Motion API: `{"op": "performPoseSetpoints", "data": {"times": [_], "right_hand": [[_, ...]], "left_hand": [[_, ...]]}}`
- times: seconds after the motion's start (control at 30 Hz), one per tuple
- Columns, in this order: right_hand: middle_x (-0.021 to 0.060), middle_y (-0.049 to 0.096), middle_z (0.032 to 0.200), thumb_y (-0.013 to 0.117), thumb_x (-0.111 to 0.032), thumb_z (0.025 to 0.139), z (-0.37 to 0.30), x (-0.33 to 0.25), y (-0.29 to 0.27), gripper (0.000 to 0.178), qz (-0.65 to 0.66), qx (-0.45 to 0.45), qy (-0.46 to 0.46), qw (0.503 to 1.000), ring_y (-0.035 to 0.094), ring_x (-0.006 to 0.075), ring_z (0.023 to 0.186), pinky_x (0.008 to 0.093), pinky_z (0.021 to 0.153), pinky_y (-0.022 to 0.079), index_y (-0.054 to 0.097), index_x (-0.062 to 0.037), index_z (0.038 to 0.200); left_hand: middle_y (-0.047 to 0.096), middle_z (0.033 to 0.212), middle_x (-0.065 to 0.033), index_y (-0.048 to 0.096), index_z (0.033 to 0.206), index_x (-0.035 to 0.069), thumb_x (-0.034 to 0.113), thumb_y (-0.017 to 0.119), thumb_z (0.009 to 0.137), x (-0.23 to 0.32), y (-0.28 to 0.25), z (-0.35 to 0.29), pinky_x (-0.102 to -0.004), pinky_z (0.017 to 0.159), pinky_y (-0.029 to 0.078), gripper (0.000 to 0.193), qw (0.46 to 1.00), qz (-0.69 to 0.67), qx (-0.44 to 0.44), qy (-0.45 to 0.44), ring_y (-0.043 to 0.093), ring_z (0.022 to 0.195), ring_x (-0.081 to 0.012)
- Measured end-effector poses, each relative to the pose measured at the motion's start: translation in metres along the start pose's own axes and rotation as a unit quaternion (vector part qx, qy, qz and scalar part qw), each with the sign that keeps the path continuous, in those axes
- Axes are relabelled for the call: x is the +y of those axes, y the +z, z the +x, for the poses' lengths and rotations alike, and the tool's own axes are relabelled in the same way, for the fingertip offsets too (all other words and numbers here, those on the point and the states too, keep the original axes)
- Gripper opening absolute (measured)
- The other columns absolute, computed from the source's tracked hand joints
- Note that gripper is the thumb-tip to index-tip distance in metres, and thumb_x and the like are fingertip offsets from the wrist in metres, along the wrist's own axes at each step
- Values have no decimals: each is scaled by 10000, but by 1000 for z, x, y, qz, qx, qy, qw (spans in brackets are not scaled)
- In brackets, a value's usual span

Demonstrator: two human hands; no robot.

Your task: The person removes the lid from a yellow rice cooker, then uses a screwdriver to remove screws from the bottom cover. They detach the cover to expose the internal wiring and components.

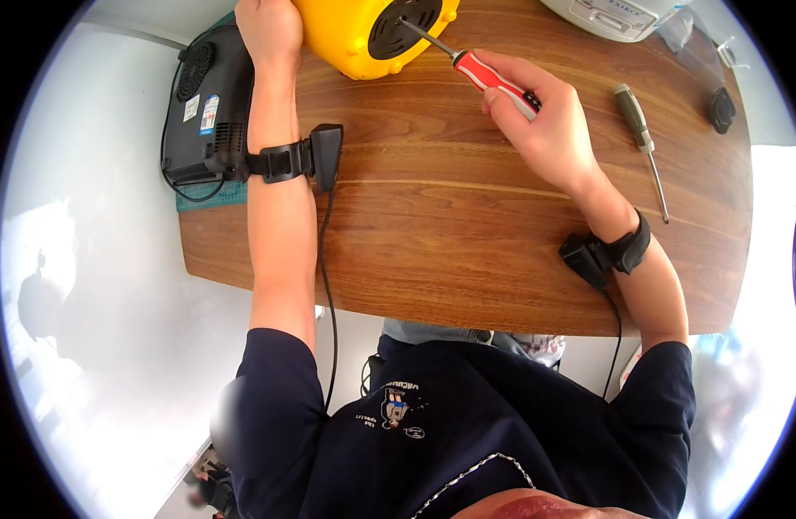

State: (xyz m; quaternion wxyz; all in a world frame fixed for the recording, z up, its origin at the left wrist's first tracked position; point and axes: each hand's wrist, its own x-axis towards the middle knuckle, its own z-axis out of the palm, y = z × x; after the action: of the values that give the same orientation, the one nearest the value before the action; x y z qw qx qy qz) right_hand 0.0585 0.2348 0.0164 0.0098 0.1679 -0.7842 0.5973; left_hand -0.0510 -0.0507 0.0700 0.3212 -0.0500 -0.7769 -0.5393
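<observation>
My right hand (545,117) is closed around a red and white screwdriver (493,80) with a dark end on its handle. The metal shaft points up and left, and its tip meets the middle of a round black slotted panel (404,30). This panel is set in a rounded yellow housing (342,43) with small yellow bumps near its edge, partly cut off by the top of the picture. Against the housing's left side is my left hand (272,33). Most of its fingers are out of view, so its grip does not show.
A black appliance (212,108) with a fan grille stands left on a green mat (209,197). Another screwdriver (642,143) lies right, near a small black part (721,110). A white appliance (614,17) sits at the far right on the wooden table (432,216). Cables trail from my wrist straps.
</observation>
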Motion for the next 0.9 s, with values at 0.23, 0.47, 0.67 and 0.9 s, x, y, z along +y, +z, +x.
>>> {"op": "performPoseSetpoints", "data": {"times": [0.23,0.47,0.67,0.9], "right_hand": [[119,739,900,663,-82,889,3,3,1,361,-146,47,-175,972,670,285,667,361,646,556,692,-35,1246],[100,705,963,640,-19,863,0,-2,-6,425,-275,19,-229,934,623,274,658,363,652,548,676,-71,1283],[146,701,1208,471,-103,1006,-3,18,-14,455,438,-47,118,890,659,201,955,339,849,531,553,38,1431],[132,678,1262,538,-70,995,-5,1,-7,424,518,-7,226,825,679,185,939,284,801,546,558,12,1410]], "left_hand": [[704,1015,-72,704,1056,-51,301,456,1093,-2,-2,-2,-329,797,488,432,999,-35,-4,-24,607,900,-158],[714,1002,-86,707,1051,-55,309,460,1083,-6,0,-2,-337,788,490,442,999,-30,18,-26,620,889,-175],[728,978,-110,705,1043,-64,310,455,1064,-12,-1,2,-359,779,490,451,999,34,31,9,634,873,-200],[733,943,-103,697,1019,-81,300,440,1075,-15,3,-3,-354,769,490,463,998,32,38,39,638,850,-198]]}}
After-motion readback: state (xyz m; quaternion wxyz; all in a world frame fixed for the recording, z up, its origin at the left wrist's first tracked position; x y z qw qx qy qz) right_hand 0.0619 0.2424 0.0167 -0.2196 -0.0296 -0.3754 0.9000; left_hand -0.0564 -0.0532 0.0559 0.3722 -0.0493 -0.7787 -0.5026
